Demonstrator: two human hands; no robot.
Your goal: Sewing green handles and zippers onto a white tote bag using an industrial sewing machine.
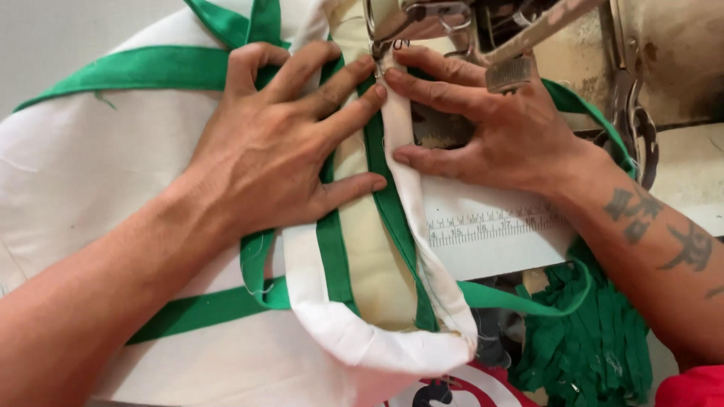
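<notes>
The left hand (275, 143) lies flat and spread, palm down, with no closed grip: its fingers press the white fabric (90, 166) and the green binding tape (381, 188) against the worktop, fingertips pointing toward 1 o'clock at the sewing machine's presser foot (381, 47). The right hand (501, 124) is likewise open and flat, grasping nothing. Its fingers point toward 9 o'clock and pin a folded white edge (403, 143) beside the green tape, index fingertips of both hands nearly touching just below the foot.

The fabric being worked runs from the foot at 12 o'clock down through the centre to 6 o'clock, where the white piece curls over into a rounded fold (377, 343). A cream panel (369, 256) shows between two green strips. A ruler-marked plate (490, 226) sits at 3 o'clock under the right wrist, and a heap of green tape (596, 332) hangs at 4 to 5 o'clock. The machine body (664, 60) fills the 1 to 2 o'clock corner.

As a judgement: the fingertips sit very close to the foot and needle area, so a stitch run while they are this near could catch a finger. Uneven pressure between the two hands could let the green tape slide off the white edge, giving a crooked or missed seam. The hanging tape could also drag.
</notes>
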